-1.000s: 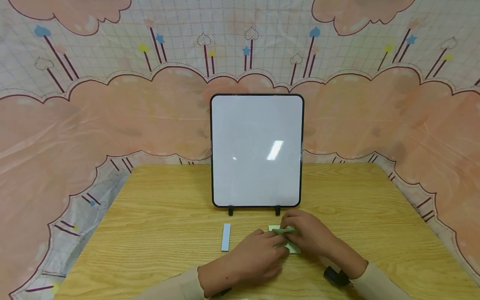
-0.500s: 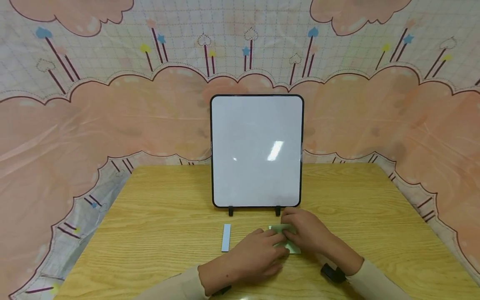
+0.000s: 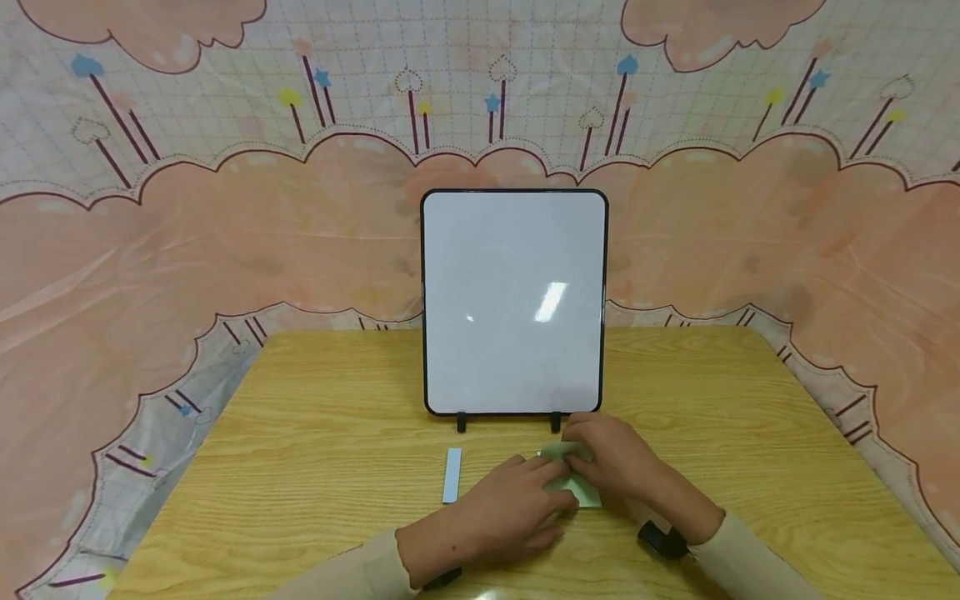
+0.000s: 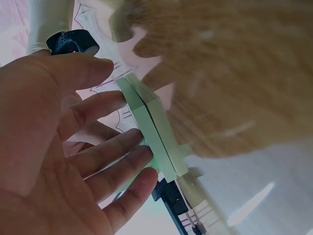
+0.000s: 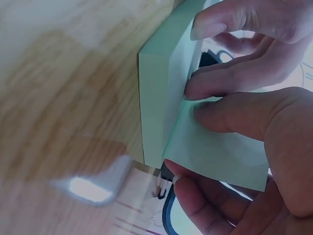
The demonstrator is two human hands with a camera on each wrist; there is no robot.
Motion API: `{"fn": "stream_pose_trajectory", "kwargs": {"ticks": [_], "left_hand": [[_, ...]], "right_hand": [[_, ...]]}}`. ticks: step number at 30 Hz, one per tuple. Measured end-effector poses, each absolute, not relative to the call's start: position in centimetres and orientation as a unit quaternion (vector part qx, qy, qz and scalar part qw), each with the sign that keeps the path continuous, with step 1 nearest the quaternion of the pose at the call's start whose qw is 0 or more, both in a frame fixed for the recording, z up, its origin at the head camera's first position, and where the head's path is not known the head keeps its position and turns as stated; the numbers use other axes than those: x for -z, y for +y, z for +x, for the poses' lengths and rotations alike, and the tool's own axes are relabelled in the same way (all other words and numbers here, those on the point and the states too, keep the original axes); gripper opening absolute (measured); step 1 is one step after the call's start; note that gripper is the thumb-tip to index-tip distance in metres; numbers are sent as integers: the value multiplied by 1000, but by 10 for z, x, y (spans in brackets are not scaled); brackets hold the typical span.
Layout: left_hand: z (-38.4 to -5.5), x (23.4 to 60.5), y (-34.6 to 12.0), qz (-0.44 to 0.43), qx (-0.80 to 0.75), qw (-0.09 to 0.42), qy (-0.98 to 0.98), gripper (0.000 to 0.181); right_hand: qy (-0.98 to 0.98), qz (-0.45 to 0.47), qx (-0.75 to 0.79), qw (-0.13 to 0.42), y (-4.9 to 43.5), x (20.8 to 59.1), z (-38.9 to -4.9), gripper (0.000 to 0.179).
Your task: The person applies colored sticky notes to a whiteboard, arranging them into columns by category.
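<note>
A pale green sticky note pad (image 3: 588,495) lies on the table in front of the whiteboard. Its top sheet (image 5: 220,152) is lifted and bends away from the stack, still meeting it along one edge in the right wrist view. My right hand (image 3: 618,454) pinches this sticky note, thumb on one face and fingers behind. From the near left, my left hand (image 3: 513,512) reaches over the pad, its fingertips resting on it. In the left wrist view, the left hand's fingers (image 4: 117,152) are fairly straight along the pad, with the thumb apart.
A narrow light blue strip (image 3: 452,475) lies left of the hands on the wooden table (image 3: 322,417). The black-framed whiteboard (image 3: 513,300) stands upright close behind the pad on small black feet. A printed cloth (image 3: 225,233) hangs around the table's back and sides.
The green sheet, earlier folded over between the fingers, now rises higher toward the whiteboard. My right hand has shifted slightly away from me with it; the left hand has barely moved.
</note>
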State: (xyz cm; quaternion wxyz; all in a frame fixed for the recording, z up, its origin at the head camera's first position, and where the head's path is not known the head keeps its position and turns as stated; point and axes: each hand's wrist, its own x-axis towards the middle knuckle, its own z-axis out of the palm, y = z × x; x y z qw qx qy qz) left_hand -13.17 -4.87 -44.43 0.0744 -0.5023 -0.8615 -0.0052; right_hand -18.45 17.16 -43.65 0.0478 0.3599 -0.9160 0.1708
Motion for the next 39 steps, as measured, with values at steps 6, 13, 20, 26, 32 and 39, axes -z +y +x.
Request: {"fn": "stream_pose_trajectory", "kwargs": {"ticks": [6, 13, 20, 26, 32, 39], "left_hand": [[-134, 443, -50, -504, 17, 66, -861, 23], [-134, 444, -49, -508, 9, 77, -858, 25], [-132, 445, -48, -508, 2, 88, -857, 27], [-132, 445, -48, -506, 7, 81, -859, 28], [-132, 444, -49, -507, 15, 72, -859, 27], [-132, 445, -49, -509, 17, 73, -858, 26]], "right_hand": [[-918, 357, -165, 50, 170, 434, -188, 14], [-916, 361, -170, 39, 170, 432, -190, 12], [-916, 362, -170, 38, 171, 432, -191, 13], [-916, 360, -172, 38, 171, 431, -192, 13], [-913, 366, -176, 42, 171, 430, -193, 13], [-913, 363, -180, 38, 172, 430, -194, 15]]}}
